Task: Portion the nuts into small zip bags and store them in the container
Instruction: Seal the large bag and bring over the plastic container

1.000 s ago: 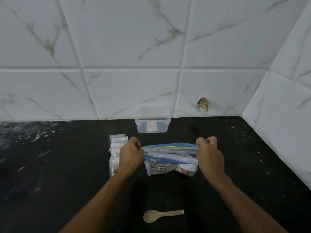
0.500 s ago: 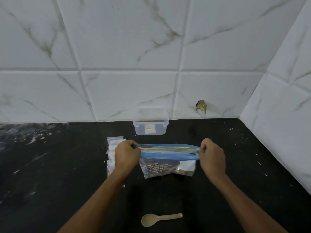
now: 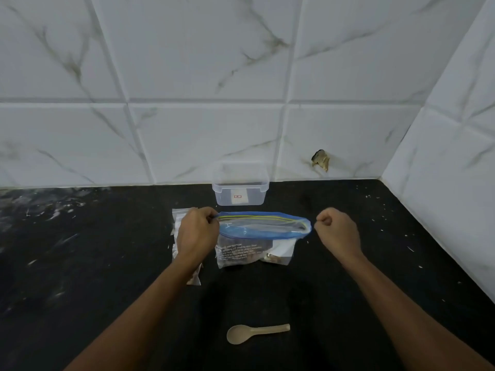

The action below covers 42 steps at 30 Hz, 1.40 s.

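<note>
On the dark counter [image 3: 80,263], at the left, small bags [image 3: 179,218] are stacked, partly hidden by the left hand [image 3: 197,234], which pinches the left end of the blue zip strip of the nut bag [image 3: 254,249]. Behind it, against the wall, the container [image 3: 240,192] is set, lidless. The bag's mouth is held slightly parted; opening appears to be the step in hand. At the right, the right hand [image 3: 338,232] is curled into a fist just beside the strip's right end, holding nothing visible. Half a second earlier that end was gripped; now it has been released. Next, the spoon [image 3: 255,333] near the front would be needed for scooping.
</note>
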### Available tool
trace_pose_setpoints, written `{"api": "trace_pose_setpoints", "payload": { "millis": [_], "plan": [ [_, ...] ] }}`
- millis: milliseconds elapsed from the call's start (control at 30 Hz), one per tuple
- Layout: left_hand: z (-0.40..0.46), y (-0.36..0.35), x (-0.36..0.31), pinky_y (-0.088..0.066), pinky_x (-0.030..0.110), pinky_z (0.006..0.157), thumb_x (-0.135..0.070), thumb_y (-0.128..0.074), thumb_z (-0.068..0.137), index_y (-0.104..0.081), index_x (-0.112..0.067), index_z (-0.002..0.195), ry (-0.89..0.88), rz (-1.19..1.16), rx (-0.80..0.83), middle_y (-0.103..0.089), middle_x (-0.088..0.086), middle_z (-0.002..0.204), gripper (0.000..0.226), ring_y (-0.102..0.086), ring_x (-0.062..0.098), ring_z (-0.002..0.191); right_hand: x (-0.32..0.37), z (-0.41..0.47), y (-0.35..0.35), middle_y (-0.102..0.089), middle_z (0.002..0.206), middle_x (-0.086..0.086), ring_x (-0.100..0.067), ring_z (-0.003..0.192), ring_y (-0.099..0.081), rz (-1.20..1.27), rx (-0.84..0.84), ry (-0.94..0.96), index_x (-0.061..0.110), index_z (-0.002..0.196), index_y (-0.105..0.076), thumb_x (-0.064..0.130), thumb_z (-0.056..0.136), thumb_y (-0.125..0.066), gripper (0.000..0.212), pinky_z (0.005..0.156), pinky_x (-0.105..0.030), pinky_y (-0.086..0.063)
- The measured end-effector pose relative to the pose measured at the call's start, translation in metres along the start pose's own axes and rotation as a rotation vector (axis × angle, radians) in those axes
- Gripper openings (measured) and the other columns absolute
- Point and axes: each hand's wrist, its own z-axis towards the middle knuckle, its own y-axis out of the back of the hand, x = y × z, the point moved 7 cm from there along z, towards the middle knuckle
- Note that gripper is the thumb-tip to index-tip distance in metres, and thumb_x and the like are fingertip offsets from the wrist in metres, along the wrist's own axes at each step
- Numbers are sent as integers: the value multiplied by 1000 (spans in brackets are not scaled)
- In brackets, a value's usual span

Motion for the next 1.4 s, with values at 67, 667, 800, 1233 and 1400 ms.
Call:
{"api": "trace_pose_setpoints", "payload": {
  "millis": [67, 667, 800, 1233, 1400],
  "plan": [
    [0, -2, -2, -41, 19, 55, -14, -57, 94, -73, -17, 102, -41, 37, 15, -69, 1, 98, 18, -60, 8, 72, 23, 1, -5, -62, 116, -3, -13, 95, -60, -64, 14, 218, 19, 117, -62, 16, 89, -65, 28, 80, -27, -50],
    [-16, 1, 7, -39, 10, 57, -10, -59, 95, -72, -12, 99, -11, -8, 73, -69, 3, 97, 14, -60, 9, 83, 45, 3, -30, -58, 88, 2, -13, 73, -54, -621, 356, 415, 25, 88, -47, 29, 93, -57, 12, 60, -26, -39],
    [-15, -7, 3, -36, 11, 55, -11, -58, 95, -71, -13, 98, 2, -15, 93, -68, 1, 93, 13, -58, 6, 74, 26, 4, -18, -61, 85, 2, -14, 74, -59, -627, 234, 307, 23, 87, -50, 33, 95, -57, 14, 67, -30, -49],
    [-62, -64, -92, -29, 42, 112, -49, -53, 95, -52, -26, 136, -774, 459, 282, -54, -1, 139, 47, -46, 20, 130, -1, 2, -21, -70, 89, -15, -17, 66, -58, 205, 466, -115, 11, 99, -68, 19, 95, -58, 14, 55, -26, -44],
    [-58, -90, -115, -34, 39, 108, -38, -58, 94, -55, -23, 125, -850, 519, 314, -60, 2, 129, 34, -52, 21, 122, -9, -6, -23, -70, 98, -9, -19, 83, -63, 404, 512, -120, 17, 103, -69, 26, 95, -58, 16, 69, -29, -50]
  ]
}}
